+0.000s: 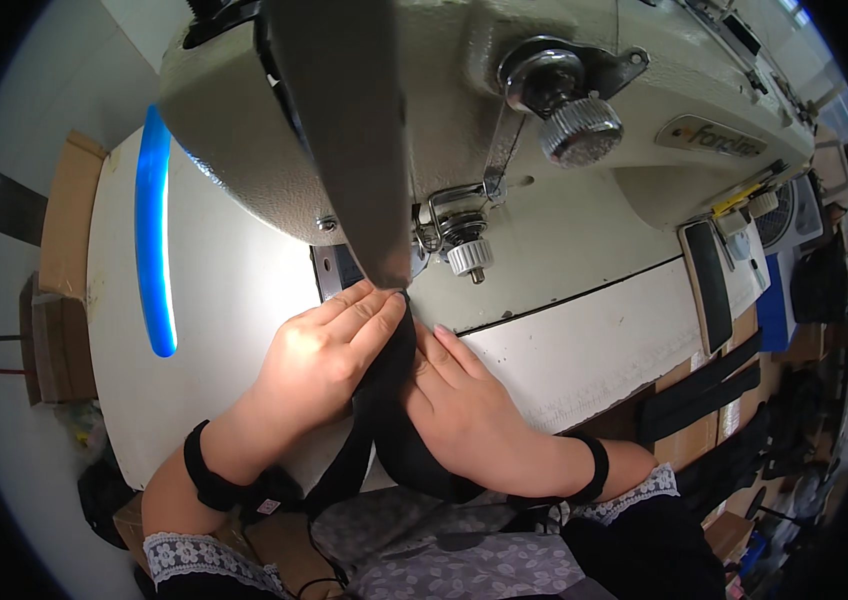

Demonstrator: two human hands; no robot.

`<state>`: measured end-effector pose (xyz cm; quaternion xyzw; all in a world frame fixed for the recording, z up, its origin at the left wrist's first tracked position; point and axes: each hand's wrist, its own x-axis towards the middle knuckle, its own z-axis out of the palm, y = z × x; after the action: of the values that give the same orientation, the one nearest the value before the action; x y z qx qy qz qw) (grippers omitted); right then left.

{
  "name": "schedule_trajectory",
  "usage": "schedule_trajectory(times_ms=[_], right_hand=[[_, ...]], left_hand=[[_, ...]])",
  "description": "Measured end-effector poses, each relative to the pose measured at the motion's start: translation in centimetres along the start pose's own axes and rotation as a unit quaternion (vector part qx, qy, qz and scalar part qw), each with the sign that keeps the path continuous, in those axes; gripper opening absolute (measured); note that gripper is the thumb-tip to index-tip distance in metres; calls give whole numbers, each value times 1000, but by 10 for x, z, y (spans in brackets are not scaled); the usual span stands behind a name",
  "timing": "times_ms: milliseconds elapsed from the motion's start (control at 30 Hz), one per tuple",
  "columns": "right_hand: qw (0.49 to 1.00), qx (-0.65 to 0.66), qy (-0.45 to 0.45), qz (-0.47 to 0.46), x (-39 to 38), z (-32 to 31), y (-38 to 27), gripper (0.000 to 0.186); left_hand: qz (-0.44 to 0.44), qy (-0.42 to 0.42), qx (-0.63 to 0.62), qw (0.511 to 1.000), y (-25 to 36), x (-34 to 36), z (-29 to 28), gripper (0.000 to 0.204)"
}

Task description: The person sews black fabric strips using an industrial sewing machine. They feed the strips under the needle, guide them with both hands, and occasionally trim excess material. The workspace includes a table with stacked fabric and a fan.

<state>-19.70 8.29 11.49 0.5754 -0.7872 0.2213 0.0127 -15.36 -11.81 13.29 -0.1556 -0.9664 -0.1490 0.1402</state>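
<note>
Head view, hands (459, 415) on black fabric (384, 385), cardboard box (64, 345)

From my end: dark brand lettering, legible, on the nameplate (712, 136) at the sewing machine's (444, 60) right. Ruler-like scale (574, 408) along the surface's (584, 350) near edge and small tag (269, 506), near left: too small for me.

The cloth strip (380, 392) looks matt, the knurled metal knob (581, 132) glossy.

Head-worn fisheye view, downward (quite near) over left hand (322, 348) and right hand (459, 405).
</note>
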Motion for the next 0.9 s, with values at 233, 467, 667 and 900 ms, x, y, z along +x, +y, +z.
schedule_trajectory(times_ms=[233,467,667,900], right_hand=[[1000,-10,3,4,11,0,4,41],[999,4,-30,11,-1,-7,-4,39],[999,20,-48,-2,-41,-10,-27,32],[999,27,-42,-7,-50,-16,-31,32]], left_hand=[[-20,-12,13,1000,-18,4,2,41],[3,9,-9,1000,-12,-2,1,40],[73,-6,18,997,31,-19,-7,35],[36,-20,-16,999,55,-33,-6,38]])
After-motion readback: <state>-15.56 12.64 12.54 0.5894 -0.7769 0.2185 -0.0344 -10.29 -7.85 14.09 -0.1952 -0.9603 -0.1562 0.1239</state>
